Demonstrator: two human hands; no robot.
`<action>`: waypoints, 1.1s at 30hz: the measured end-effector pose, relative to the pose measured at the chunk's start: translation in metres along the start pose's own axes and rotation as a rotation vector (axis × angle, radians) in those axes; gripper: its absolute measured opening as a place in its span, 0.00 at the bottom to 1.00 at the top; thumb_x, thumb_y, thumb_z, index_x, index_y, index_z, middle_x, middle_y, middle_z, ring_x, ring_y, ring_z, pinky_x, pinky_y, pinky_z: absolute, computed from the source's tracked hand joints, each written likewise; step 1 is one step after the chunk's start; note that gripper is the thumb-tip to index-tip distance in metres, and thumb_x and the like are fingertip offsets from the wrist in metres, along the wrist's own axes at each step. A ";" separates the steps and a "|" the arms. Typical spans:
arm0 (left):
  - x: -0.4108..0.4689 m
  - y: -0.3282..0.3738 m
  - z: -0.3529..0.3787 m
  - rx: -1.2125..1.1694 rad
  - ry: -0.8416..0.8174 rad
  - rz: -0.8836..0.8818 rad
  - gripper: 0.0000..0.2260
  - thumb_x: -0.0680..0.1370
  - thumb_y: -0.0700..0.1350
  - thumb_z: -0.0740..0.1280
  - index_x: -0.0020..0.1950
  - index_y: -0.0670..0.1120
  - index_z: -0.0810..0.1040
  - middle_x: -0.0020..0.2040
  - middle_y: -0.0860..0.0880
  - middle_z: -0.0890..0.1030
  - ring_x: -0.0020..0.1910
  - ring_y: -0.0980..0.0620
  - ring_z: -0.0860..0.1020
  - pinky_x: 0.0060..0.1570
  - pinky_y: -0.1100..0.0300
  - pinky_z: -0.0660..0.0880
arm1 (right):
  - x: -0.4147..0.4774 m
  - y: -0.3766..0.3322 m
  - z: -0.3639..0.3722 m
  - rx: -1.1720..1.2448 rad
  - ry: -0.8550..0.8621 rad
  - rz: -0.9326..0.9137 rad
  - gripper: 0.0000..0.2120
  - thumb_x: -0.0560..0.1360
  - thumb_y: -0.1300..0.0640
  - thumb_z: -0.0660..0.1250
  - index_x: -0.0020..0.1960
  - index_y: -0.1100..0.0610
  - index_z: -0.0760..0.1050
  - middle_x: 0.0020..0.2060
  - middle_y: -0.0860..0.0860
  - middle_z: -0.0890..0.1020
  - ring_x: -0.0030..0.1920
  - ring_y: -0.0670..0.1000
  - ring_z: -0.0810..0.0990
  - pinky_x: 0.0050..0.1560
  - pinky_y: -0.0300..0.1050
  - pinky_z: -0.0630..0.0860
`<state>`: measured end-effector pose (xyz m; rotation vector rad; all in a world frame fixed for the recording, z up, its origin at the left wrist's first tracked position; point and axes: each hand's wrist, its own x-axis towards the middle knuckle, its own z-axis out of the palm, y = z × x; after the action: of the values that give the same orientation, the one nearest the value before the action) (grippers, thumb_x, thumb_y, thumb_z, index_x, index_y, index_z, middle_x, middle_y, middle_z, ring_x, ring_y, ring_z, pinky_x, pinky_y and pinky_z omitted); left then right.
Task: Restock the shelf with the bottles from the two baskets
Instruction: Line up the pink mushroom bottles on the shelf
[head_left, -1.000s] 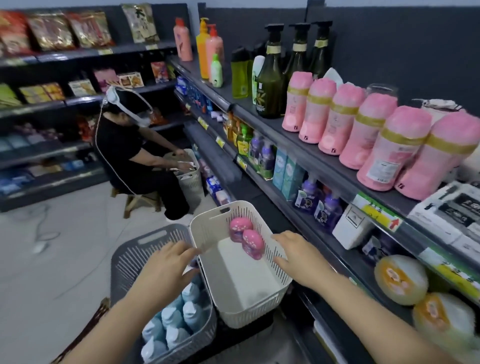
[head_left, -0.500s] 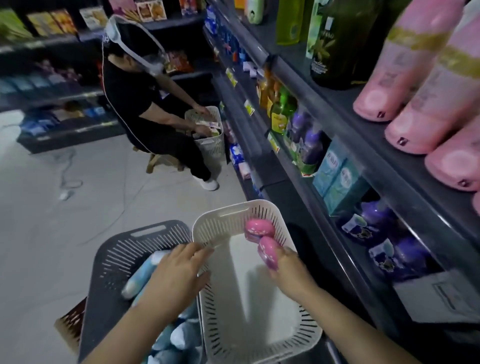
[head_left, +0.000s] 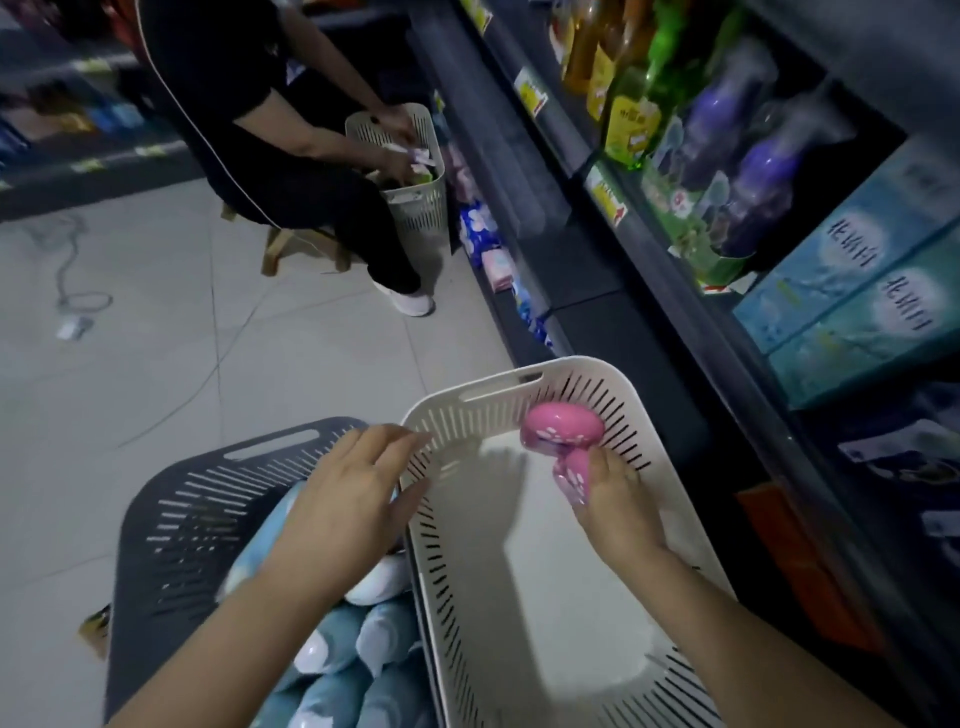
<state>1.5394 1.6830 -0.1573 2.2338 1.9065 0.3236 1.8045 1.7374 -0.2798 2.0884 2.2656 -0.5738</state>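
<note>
Two pink bottles sit at the far end of the white basket (head_left: 457, 415), and we see only their rounded ends. The far bottle (head_left: 563, 426) rests against the slotted wall. The right hand (head_left: 618, 514) clamps its fingers round the near bottle (head_left: 569, 480), covering most of it, so we cannot tell whether the two bottles touch.

The left hand (head_left: 353, 499) hangs with fingers spread and relaxed over the place where the white basket meets the grey basket (head_left: 171, 499). Whether it touches either rim we cannot tell. It and its forearm hide part of the blue bottles (head_left: 343, 644) heaped in the grey basket. The bottom edge cuts off the near ends of both baskets.

On the right, the shelf (head_left: 639, 322) runs out of view at the top. Its purple bottles (head_left: 761, 176) are blurred, and the teal boxes (head_left: 852, 296) are cropped by the right edge.

Further back a seated person (head_left: 249, 104), head out of view, has both hands in a small basket (head_left: 421, 208). Its contents are too blurred to name.
</note>
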 end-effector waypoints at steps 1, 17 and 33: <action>0.002 -0.002 0.003 -0.014 0.003 0.017 0.20 0.75 0.54 0.59 0.61 0.46 0.78 0.53 0.49 0.79 0.49 0.47 0.76 0.51 0.59 0.70 | 0.002 0.001 0.007 0.000 0.024 0.005 0.25 0.61 0.57 0.79 0.53 0.60 0.72 0.45 0.57 0.79 0.45 0.59 0.80 0.43 0.48 0.77; 0.033 0.018 -0.001 -0.943 -0.227 -0.295 0.27 0.67 0.65 0.70 0.63 0.58 0.71 0.59 0.59 0.78 0.55 0.64 0.78 0.53 0.69 0.74 | -0.021 -0.058 -0.140 1.243 -0.272 0.075 0.24 0.60 0.63 0.77 0.54 0.51 0.77 0.49 0.54 0.84 0.45 0.51 0.84 0.39 0.43 0.79; 0.015 -0.008 -0.008 -1.129 0.163 -0.755 0.27 0.62 0.57 0.79 0.51 0.42 0.76 0.45 0.42 0.83 0.40 0.46 0.83 0.40 0.50 0.81 | 0.025 -0.030 -0.048 0.229 -0.012 0.001 0.27 0.75 0.54 0.67 0.70 0.60 0.65 0.68 0.56 0.69 0.67 0.57 0.68 0.65 0.47 0.65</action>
<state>1.5317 1.6991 -0.1511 0.7458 1.7531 1.0947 1.7844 1.7726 -0.2336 2.1742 2.2893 -0.8811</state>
